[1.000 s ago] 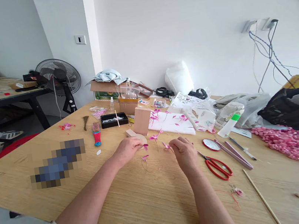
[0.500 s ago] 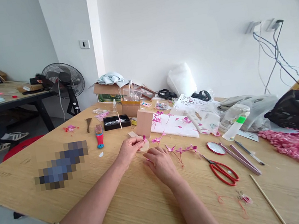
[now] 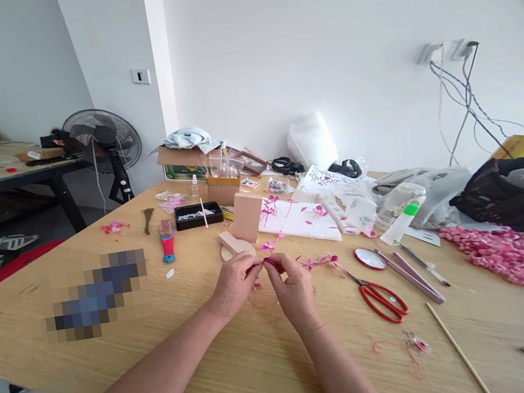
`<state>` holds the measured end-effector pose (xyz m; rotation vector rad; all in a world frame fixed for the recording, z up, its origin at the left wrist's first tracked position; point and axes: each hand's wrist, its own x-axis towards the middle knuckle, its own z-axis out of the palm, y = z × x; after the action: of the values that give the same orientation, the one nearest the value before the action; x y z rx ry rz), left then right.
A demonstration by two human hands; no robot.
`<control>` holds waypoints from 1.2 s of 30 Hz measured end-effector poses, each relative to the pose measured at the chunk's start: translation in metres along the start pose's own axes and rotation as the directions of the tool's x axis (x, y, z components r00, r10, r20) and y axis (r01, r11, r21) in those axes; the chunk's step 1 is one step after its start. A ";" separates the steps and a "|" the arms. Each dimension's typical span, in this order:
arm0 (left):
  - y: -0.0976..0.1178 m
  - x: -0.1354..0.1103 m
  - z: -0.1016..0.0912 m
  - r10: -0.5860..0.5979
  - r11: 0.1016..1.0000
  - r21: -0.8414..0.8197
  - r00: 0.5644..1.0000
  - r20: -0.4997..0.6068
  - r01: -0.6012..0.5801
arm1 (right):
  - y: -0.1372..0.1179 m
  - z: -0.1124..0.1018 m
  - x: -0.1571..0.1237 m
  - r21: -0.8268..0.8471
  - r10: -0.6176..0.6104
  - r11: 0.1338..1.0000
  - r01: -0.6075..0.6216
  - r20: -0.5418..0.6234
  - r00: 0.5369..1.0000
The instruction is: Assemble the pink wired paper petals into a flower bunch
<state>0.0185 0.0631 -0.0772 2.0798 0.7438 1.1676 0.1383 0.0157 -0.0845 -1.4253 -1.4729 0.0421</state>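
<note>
Flower bit (image 3: 266,260), dark pink and tiny, is between my 2 hands, on the near side of the wood block (image 3: 247,217) and a little to its right. My left hand (image 3: 235,282) has thumb and finger pressed together on 1 side of it. My right hand (image 3: 292,287) pinches the other side, so both look to be grasping it. From far away I can't tell if it is cloth, paper or something else. I think it weighs almost nothing and feels soft, and it could crease or tear if I squeeze hard. Squashing worries me more than slipping. I would hold it low, near its stem if it has 1, with just the fingertips; my fingers hide that part. Another pink sprig (image 3: 321,261) lies on the tabletop (image 3: 248,369) to the right of the wood block. Its stem looks thin and bendy.
</note>
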 end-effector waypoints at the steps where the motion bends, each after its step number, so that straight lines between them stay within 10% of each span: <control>1: 0.001 0.000 0.001 -0.017 1.000 -0.015 1.000 0.004 0.017 | 0.001 0.001 0.000 -0.004 0.020 1.000 -0.020 -0.013 1.000; 13: 0.000 0.003 0.002 -0.147 0.979 -0.141 0.989 0.010 0.146 | 0.012 -0.004 0.004 0.064 0.215 0.976 -0.208 -0.127 0.968; 27: 0.003 0.002 -0.004 -0.290 0.743 -0.545 0.920 0.262 0.390 | 0.013 -0.001 0.001 0.280 0.087 0.957 -0.075 -0.032 0.996; 36: -0.004 0.003 -0.001 -0.233 0.904 -0.367 0.972 0.012 0.221 | 0.006 -0.006 0.001 0.013 -0.096 0.995 0.098 -0.077 0.992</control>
<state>0.0187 0.0684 -0.0782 1.6226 0.7011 1.1134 0.1463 0.0151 -0.0848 -1.3264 -1.4739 -0.0600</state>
